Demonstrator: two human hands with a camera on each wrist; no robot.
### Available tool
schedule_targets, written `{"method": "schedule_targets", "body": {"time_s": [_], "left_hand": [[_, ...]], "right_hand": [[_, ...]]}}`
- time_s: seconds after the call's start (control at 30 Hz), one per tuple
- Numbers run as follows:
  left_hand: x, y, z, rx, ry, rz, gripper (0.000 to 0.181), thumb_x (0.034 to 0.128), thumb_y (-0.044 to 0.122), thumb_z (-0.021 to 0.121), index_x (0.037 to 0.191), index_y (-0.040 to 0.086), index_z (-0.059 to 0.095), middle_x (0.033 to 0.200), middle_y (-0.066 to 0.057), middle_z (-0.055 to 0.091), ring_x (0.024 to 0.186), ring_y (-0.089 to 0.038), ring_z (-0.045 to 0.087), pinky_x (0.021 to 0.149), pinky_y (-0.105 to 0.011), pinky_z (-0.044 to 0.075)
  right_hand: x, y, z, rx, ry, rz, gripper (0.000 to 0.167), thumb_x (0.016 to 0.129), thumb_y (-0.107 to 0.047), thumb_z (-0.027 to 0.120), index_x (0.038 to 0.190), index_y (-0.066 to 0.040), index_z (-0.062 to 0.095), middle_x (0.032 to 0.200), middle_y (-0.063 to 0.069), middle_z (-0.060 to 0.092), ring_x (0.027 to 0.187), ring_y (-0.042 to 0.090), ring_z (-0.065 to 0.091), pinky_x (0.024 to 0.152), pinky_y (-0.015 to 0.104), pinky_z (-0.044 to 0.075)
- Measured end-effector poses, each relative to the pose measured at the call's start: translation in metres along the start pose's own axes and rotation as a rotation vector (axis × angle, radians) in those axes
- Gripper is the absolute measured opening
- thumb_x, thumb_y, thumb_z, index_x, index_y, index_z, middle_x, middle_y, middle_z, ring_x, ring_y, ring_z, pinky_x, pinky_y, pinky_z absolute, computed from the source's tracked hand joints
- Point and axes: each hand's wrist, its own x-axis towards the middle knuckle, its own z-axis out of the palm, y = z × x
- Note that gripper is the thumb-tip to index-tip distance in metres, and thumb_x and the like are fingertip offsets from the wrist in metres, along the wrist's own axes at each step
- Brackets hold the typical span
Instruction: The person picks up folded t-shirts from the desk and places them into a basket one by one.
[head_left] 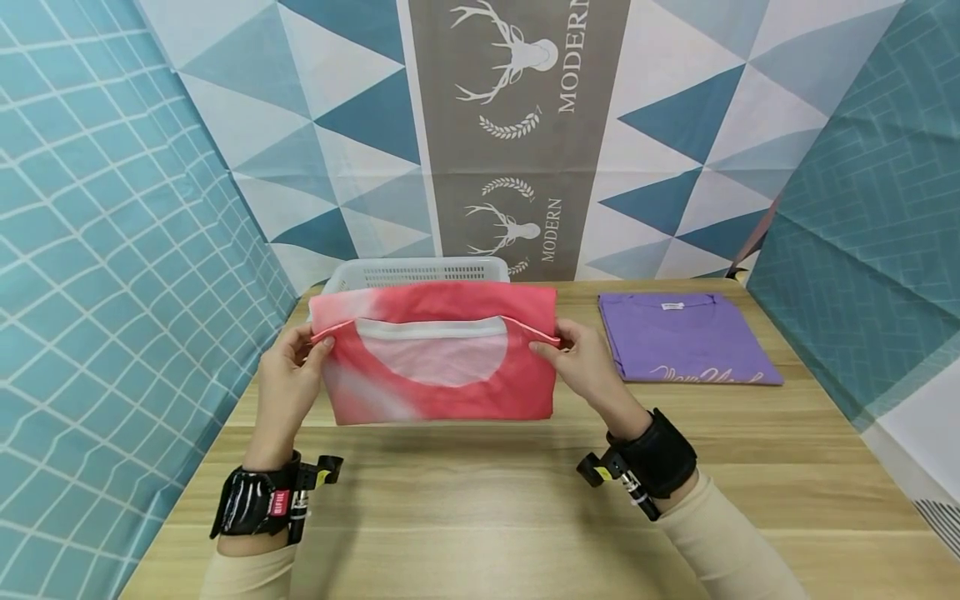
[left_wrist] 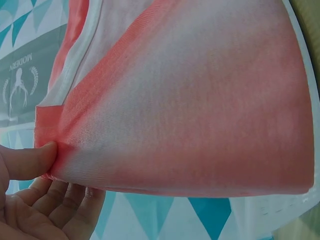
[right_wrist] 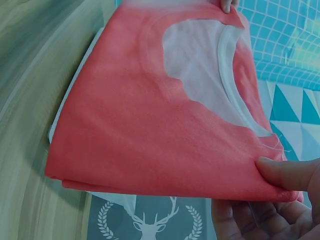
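A folded red and white T-shirt (head_left: 442, 400) hangs in the air above the table, its neckline with a white inner band facing up and toward me. My left hand (head_left: 291, 375) pinches its upper left corner, thumb (left_wrist: 30, 162) in front and fingers behind. At the upper right corner, my right hand (head_left: 588, 362) pinches the cloth the same way, thumb (right_wrist: 285, 172) on the near side. The shirt's lower edge hangs free of both hands. Behind the shirt stands a white plastic basket (head_left: 420, 268), mostly hidden by the cloth.
A folded purple T-shirt (head_left: 682, 337) with yellow lettering lies on the right of the wooden table (head_left: 465, 517). Patterned cloth (head_left: 360, 125) forms the back wall, and blue gridded cloth (head_left: 90, 275) rises on the left. Each wrist wears a black strap with a small camera.
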Motion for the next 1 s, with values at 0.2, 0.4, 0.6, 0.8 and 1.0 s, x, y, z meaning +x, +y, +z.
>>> {"method": "schedule_targets", "body": {"time_s": [0.2,0.4,0.6,0.8,1.0], "left_hand": [[0.009,-0.001,-0.004,0.006,0.027,0.035,0.024,0.0924,0.003,0.059,0.113,-0.009,0.062,0.107,-0.03,0.067,0.07,0.024,0.047,0.067,0.002,0.04],[0.018,-0.004,-0.009,0.026,0.05,0.003,0.024,0.093,0.006,0.06,0.113,-0.007,0.062,0.099,-0.016,0.067,0.07,0.023,0.047,0.065,0.0,0.039],[0.028,-0.005,-0.013,0.027,0.06,-0.008,0.025,0.0931,0.008,0.06,0.114,-0.006,0.062,0.088,0.007,0.064,0.07,0.021,0.048,0.064,-0.001,0.039],[0.037,-0.005,-0.016,0.032,0.065,-0.031,0.026,0.094,0.009,0.059,0.115,-0.006,0.061,0.093,0.003,0.062,0.071,0.019,0.048,0.065,-0.001,0.039],[0.045,-0.007,-0.016,0.033,0.091,-0.029,0.026,0.0936,0.009,0.06,0.115,-0.005,0.062,0.09,0.01,0.059,0.071,0.019,0.047,0.068,0.001,0.04]], "right_hand": [[0.008,-0.005,0.007,-0.01,0.008,-0.041,0.02,0.086,-0.004,0.069,0.104,0.004,0.066,0.096,0.024,0.07,0.081,0.023,0.062,0.062,0.018,0.046],[0.017,-0.014,0.013,-0.003,0.016,-0.069,0.017,0.085,-0.003,0.069,0.1,0.005,0.066,0.096,0.025,0.07,0.083,0.028,0.064,0.063,0.018,0.046],[0.025,-0.02,0.018,-0.018,0.023,-0.089,0.017,0.084,-0.003,0.069,0.1,0.005,0.066,0.096,0.025,0.071,0.083,0.03,0.065,0.064,0.018,0.046],[0.03,-0.026,0.022,-0.012,0.009,-0.087,0.018,0.085,-0.003,0.069,0.102,0.005,0.067,0.097,0.025,0.071,0.083,0.03,0.064,0.064,0.017,0.045],[0.036,-0.029,0.024,-0.036,0.0,-0.082,0.022,0.087,-0.003,0.066,0.108,0.004,0.067,0.1,0.024,0.07,0.084,0.03,0.063,0.065,0.017,0.045]]}}
